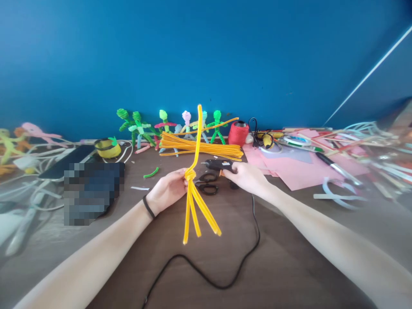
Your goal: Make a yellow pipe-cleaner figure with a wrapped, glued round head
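My left hand (169, 189) is closed on a yellow pipe-cleaner figure (190, 175), pinching it at the twisted knot. One long stem rises from the knot and several strands fan out below it. My right hand (246, 174) is wrapped round a black glue gun (219, 165), whose nozzle points left toward the figure without touching it. Black-handled scissors (209, 189) lie on the table between my hands. Behind them is a bundle of orange-yellow pipe cleaners (202, 148).
Pipe-cleaner dolls (164, 122) stand along the blue wall beside a red spool (238, 134). Pink sheets (289, 171) and a marker (337, 168) lie right. A black cable (206, 281) crosses the front. At left are a yellow roll (107, 149) and a dark, pixelated object (95, 191).
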